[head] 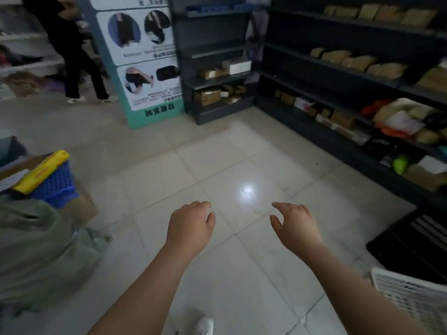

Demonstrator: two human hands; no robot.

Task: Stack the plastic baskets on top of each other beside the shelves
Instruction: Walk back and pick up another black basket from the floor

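Blue basket (pixel 56 183) mid-left, yellow pack (pixel 41 171) lying on it; my left hand (pixel 189 226) and right hand (pixel 296 228) hover centre frame, fingers loose, holding nothing; white basket (pixel 411 301) lower right beside the shelves (pixel 338 76), so I'd grip opposite rims and lift level

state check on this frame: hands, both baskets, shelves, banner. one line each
left hand: open, holds nothing, over the floor
right hand: open, holds nothing
blue basket: far left, yellow pack lying across its top
white basket: bottom right, partly out of frame, not stacked with the blue one
shelves: stocked with parcels
banner: standing upright
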